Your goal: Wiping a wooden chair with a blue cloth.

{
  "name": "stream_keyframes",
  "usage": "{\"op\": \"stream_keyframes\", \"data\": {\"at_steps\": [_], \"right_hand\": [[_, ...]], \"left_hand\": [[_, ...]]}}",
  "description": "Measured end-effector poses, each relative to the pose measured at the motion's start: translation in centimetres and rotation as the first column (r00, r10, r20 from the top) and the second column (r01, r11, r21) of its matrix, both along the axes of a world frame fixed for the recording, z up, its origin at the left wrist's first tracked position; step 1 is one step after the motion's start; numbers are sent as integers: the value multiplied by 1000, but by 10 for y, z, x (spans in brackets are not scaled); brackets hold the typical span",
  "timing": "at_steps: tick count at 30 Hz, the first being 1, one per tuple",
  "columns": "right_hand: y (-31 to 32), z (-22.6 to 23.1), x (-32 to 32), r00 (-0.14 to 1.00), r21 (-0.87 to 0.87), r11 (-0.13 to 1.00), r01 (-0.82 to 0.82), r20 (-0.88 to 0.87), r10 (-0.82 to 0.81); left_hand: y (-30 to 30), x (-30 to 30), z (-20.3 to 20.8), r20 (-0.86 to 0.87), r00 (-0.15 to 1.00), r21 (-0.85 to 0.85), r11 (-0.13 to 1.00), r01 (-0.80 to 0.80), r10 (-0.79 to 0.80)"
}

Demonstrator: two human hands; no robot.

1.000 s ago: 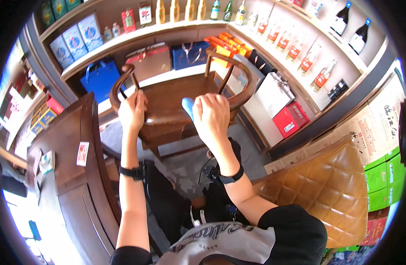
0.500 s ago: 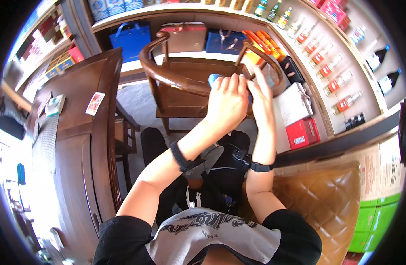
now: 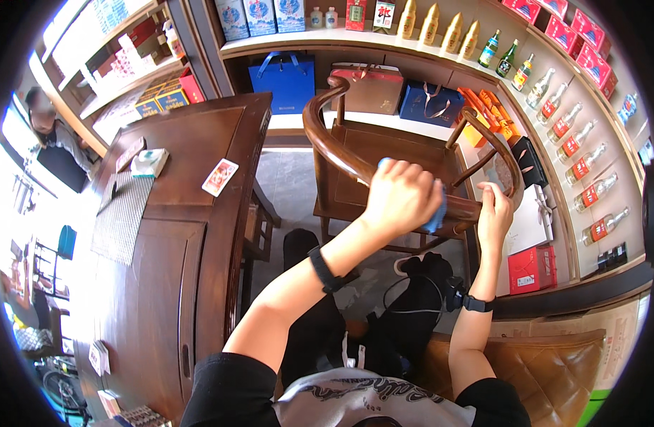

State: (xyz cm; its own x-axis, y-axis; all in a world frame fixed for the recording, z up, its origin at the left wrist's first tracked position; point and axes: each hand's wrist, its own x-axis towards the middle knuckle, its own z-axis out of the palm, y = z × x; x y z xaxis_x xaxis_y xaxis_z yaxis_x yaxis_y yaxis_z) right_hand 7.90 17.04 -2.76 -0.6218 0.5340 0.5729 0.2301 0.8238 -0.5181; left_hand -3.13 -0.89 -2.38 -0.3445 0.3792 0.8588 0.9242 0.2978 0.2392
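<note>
A dark wooden chair (image 3: pixel 384 151) with a curved, glossy rail stands in front of me. My left hand (image 3: pixel 404 198) is closed round a blue cloth (image 3: pixel 436 213), pressing it to the middle of the rail. Parts of the cloth show at both sides of the fist. Farther right, my right hand (image 3: pixel 496 217) is closed round the same rail, its fingertips bent over the top. The wood beneath both hands is hidden.
On the left stands a dark wooden table (image 3: pixel 156 281) with a card (image 3: pixel 220 176) and a tissue box (image 3: pixel 149 164). Shelves behind and to the right hold gift bags, boxes and several glass bottles (image 3: pixel 589 164). A brown padded seat (image 3: pixel 547 370) is beside me.
My hands were close together, the right with fingers stretched; now they are apart on the rail and the right has closed on it. The whole scene has shifted right in view.
</note>
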Motion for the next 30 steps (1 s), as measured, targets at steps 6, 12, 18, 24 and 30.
{"op": "stream_keyframes", "data": {"at_steps": [6, 12, 18, 24, 30], "right_hand": [[-7, -8, 2, 993, 32, 993, 111, -42, -110], [-16, -6, 0, 991, 14, 994, 104, -88, -103], [-16, -5, 6, 981, -12, 997, 76, -176, -77], [-18, -6, 9, 984, 19, 999, 35, -176, -31], [-19, -4, 15, 983, 12, 1000, 21, -181, -18]], "left_hand": [[-56, -63, -15, -44, 991, 36, 991, 131, -129], [-91, -138, -30, 196, 964, -11, 983, 186, -180], [-91, -208, -44, 453, 806, 176, 925, 337, -380], [-88, -288, -74, 534, 745, 103, 906, 411, -399], [-63, -334, -72, 698, 523, 131, 806, 578, -489]]}}
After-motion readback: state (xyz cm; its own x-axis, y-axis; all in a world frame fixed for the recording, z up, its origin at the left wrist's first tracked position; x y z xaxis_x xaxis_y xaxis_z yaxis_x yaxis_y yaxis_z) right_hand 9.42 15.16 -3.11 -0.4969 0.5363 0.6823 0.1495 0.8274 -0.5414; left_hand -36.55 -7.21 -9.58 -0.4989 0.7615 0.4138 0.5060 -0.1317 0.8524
